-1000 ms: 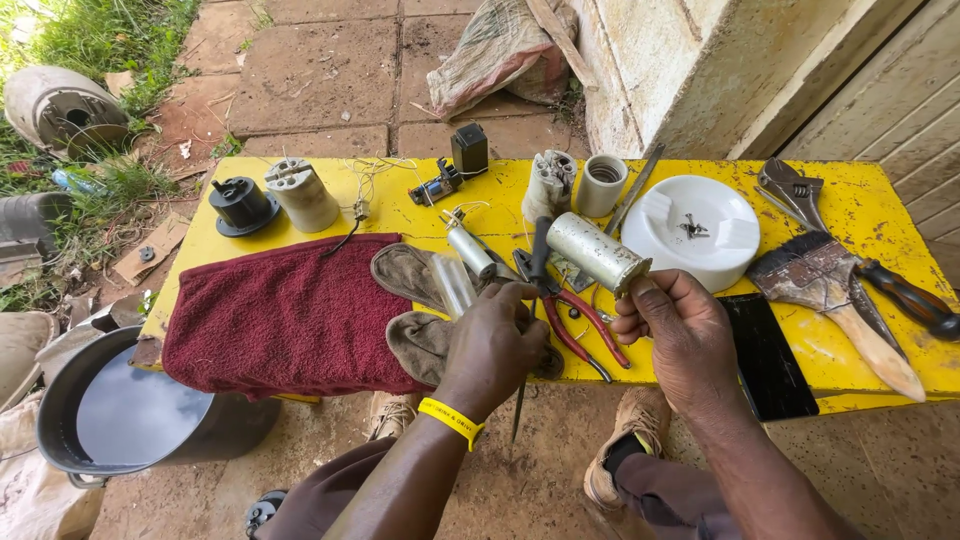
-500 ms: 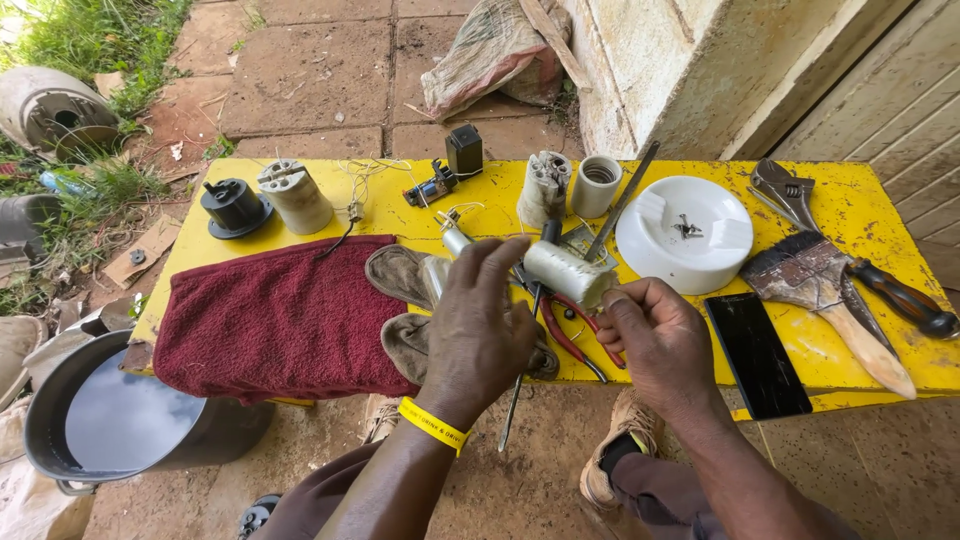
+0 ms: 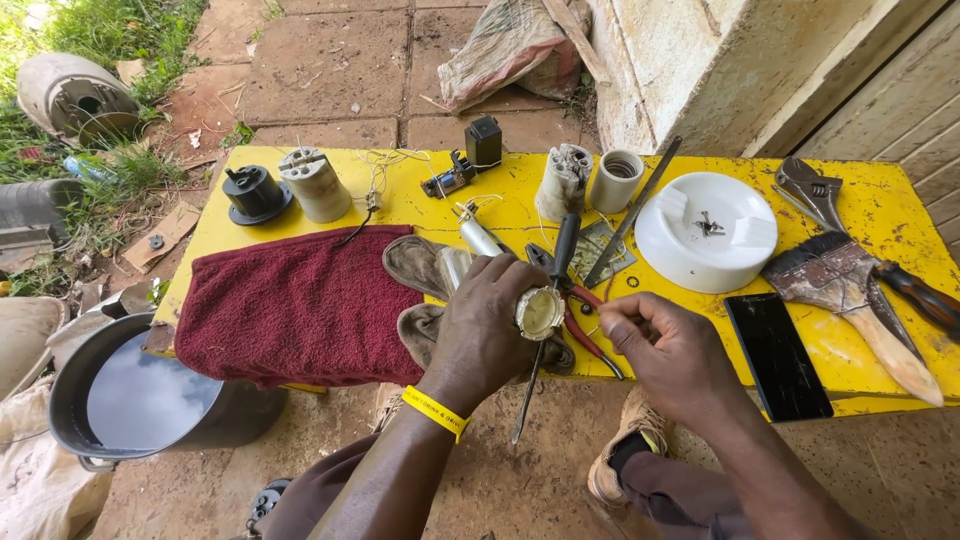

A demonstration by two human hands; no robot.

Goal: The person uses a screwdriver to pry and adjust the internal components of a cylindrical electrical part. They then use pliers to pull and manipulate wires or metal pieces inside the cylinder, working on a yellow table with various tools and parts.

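Note:
My left hand [image 3: 485, 325] is wrapped around a short metal cylinder [image 3: 540, 312], and the cylinder's round pale end faces up at me. My right hand [image 3: 665, 345] is just right of it, thumb and forefinger pinched together close to the cylinder's rim, with nothing visible between them. Both hands hover over the front edge of the yellow table [image 3: 880, 225]. Under them lie a black-handled screwdriver [image 3: 565, 245], its shaft passing the table edge, and red-handled pliers [image 3: 590, 335]. A yellow band circles my left wrist.
A maroon towel [image 3: 300, 305] and worn gloves [image 3: 415, 265] lie at the left. A white round dish [image 3: 700, 255] with screws, a black phone [image 3: 778, 355], a paintbrush [image 3: 850, 290] and a wrench [image 3: 815, 190] sit at the right. Ceramic fittings [image 3: 565, 180] stand at the back. A water-filled pot [image 3: 140, 400] stands at the lower left.
The cylinder passed from my right hand to my left and turned end-on toward me. My left hand rose off the table; my right hand let go and pinched beside the rim.

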